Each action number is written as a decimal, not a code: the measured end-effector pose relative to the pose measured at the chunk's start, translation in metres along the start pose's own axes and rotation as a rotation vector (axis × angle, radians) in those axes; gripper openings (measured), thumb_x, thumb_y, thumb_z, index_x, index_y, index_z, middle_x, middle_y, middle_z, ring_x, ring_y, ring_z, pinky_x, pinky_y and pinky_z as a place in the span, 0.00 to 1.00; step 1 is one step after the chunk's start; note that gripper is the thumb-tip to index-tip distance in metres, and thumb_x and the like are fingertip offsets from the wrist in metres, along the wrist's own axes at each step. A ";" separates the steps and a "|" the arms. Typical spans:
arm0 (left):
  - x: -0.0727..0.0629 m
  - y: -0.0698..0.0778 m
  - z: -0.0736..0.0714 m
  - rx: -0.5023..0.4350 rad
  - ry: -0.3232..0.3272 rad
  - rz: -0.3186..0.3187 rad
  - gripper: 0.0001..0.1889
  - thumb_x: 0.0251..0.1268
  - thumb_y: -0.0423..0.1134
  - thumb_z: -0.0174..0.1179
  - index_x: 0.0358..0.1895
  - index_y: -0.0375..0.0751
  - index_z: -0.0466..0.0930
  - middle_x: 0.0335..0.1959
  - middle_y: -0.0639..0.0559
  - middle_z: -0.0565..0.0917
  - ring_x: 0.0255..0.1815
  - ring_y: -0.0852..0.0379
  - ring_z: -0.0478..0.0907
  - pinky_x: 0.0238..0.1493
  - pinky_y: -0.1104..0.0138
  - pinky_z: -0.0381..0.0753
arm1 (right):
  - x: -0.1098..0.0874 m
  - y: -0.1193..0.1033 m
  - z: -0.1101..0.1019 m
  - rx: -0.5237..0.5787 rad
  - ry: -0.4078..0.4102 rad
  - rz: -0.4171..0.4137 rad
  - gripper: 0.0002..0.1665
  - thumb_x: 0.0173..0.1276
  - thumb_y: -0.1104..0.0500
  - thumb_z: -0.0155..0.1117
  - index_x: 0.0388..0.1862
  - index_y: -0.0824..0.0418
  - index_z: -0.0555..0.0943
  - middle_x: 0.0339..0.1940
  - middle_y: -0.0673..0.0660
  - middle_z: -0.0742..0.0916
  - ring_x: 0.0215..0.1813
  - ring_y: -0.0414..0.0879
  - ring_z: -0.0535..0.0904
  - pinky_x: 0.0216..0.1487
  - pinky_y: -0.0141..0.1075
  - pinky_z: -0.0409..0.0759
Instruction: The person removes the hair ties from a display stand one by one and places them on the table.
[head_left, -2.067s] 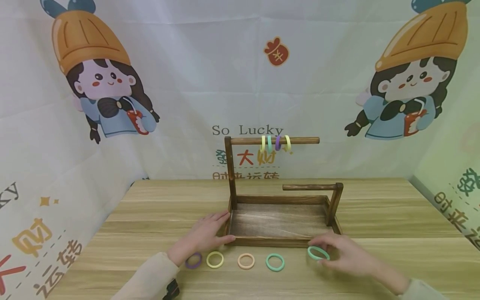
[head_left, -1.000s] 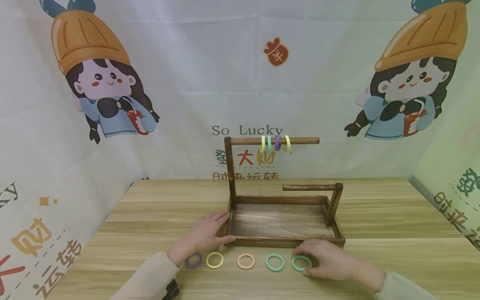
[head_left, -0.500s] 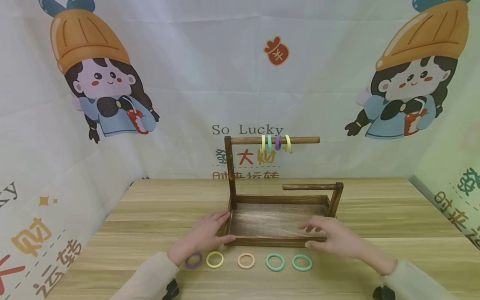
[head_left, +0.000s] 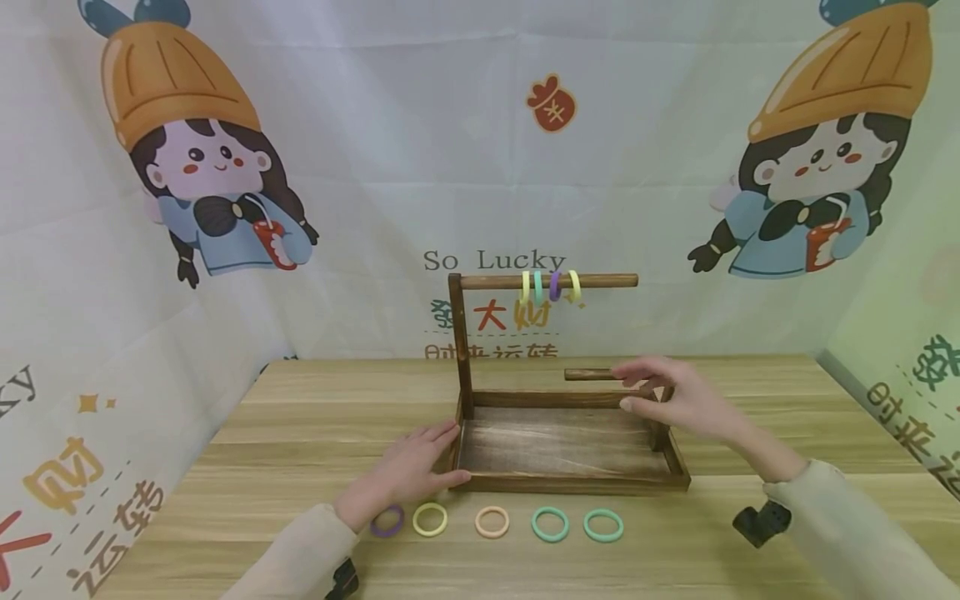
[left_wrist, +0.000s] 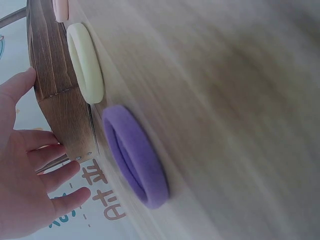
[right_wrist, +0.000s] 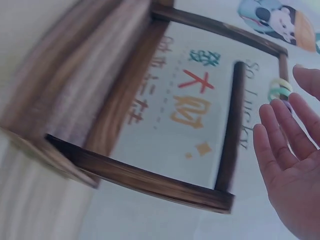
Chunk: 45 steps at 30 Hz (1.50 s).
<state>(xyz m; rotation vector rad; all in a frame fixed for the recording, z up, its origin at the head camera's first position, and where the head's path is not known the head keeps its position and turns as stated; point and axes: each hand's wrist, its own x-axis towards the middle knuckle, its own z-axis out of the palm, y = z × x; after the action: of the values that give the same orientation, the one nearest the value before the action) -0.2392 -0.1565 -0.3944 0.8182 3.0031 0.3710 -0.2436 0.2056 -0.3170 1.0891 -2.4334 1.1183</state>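
A dark wooden rack (head_left: 555, 483) with a tray base carries a higher bar (head_left: 491, 282) and a lower bar (head_left: 588, 375). My left hand (head_left: 405, 471) rests against the tray's left end, its fingers spread and the thumb at the front corner. Beside the lower bar's right part, my right hand (head_left: 682, 400) hovers with relaxed fingers and holds nothing; it covers the bar's post in the head view. In front of the tray lie a purple hair tie (left_wrist: 135, 156), a yellow hair tie (head_left: 430, 533), a peach hair tie (head_left: 492, 535) and two green hair ties (head_left: 551, 538).
Several hair ties hang on the higher bar, among them a purple one (head_left: 555, 287) and a yellow one (head_left: 575, 287). Behind the wooden table (head_left: 322, 392) hangs a printed cloth (head_left: 360, 167), which also runs along both sides.
My right hand slid a green hair tie leftward into the row and let go of it. Afterwards the hand rose over the tray to the lower bar. The left hand stayed still.
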 end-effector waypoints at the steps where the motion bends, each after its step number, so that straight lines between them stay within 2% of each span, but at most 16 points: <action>1: 0.000 0.000 0.000 0.000 0.000 0.000 0.40 0.56 0.62 0.50 0.64 0.35 0.58 0.64 0.41 0.60 0.60 0.36 0.57 0.56 0.43 0.56 | 0.003 -0.001 -0.003 0.007 0.004 0.010 0.19 0.57 0.65 0.63 0.49 0.64 0.75 0.43 0.57 0.81 0.42 0.46 0.77 0.38 0.37 0.77; 5: 0.000 -0.001 0.001 -0.001 -0.003 -0.003 0.40 0.56 0.62 0.50 0.64 0.35 0.58 0.64 0.42 0.60 0.60 0.36 0.57 0.56 0.43 0.56 | 0.012 -0.004 -0.014 0.035 0.011 0.061 0.19 0.59 0.64 0.61 0.50 0.65 0.74 0.44 0.57 0.80 0.44 0.49 0.76 0.42 0.37 0.76; 12: 0.000 -0.002 0.001 -0.003 -0.003 -0.004 0.40 0.55 0.63 0.50 0.64 0.35 0.58 0.64 0.42 0.60 0.60 0.36 0.57 0.56 0.43 0.56 | 0.030 -0.005 -0.026 0.039 0.036 0.088 0.21 0.60 0.63 0.60 0.53 0.66 0.72 0.47 0.58 0.79 0.45 0.49 0.75 0.46 0.40 0.74; 19: 0.001 -0.002 0.002 0.005 0.002 0.000 0.40 0.55 0.63 0.49 0.64 0.35 0.59 0.64 0.42 0.60 0.60 0.36 0.57 0.55 0.43 0.57 | 0.045 -0.004 -0.036 0.066 0.086 0.097 0.21 0.61 0.63 0.59 0.54 0.67 0.71 0.46 0.59 0.79 0.46 0.47 0.74 0.46 0.29 0.72; 31: 0.001 -0.002 0.002 -0.001 0.000 -0.002 0.40 0.55 0.62 0.50 0.64 0.35 0.58 0.64 0.41 0.60 0.60 0.36 0.57 0.55 0.43 0.56 | 0.068 -0.007 -0.048 0.081 0.158 0.143 0.23 0.61 0.62 0.60 0.55 0.68 0.70 0.50 0.61 0.77 0.49 0.51 0.72 0.47 0.28 0.71; 35: 0.001 -0.001 0.001 -0.004 0.003 0.001 0.40 0.56 0.62 0.50 0.64 0.35 0.59 0.63 0.41 0.60 0.60 0.35 0.57 0.55 0.43 0.56 | 0.076 -0.010 -0.052 0.069 0.172 0.142 0.24 0.60 0.62 0.60 0.55 0.67 0.70 0.51 0.62 0.77 0.51 0.51 0.71 0.50 0.34 0.71; 40: 0.001 -0.001 0.001 -0.001 0.002 0.001 0.40 0.56 0.62 0.50 0.64 0.35 0.59 0.63 0.41 0.60 0.60 0.35 0.57 0.56 0.43 0.56 | 0.084 -0.012 -0.054 0.044 0.158 0.193 0.26 0.60 0.58 0.61 0.57 0.64 0.69 0.53 0.60 0.75 0.54 0.51 0.69 0.53 0.45 0.67; 45: 0.001 -0.001 0.002 -0.002 0.004 0.001 0.40 0.56 0.62 0.50 0.63 0.35 0.59 0.63 0.41 0.61 0.60 0.35 0.58 0.56 0.44 0.56 | 0.096 -0.011 -0.052 0.042 0.119 0.199 0.28 0.59 0.56 0.62 0.58 0.62 0.69 0.55 0.59 0.74 0.55 0.50 0.68 0.55 0.45 0.65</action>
<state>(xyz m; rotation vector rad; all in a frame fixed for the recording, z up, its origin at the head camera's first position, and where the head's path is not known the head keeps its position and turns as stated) -0.2406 -0.1566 -0.3962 0.8198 3.0058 0.3760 -0.3064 0.1886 -0.2281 0.7799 -2.4759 1.2600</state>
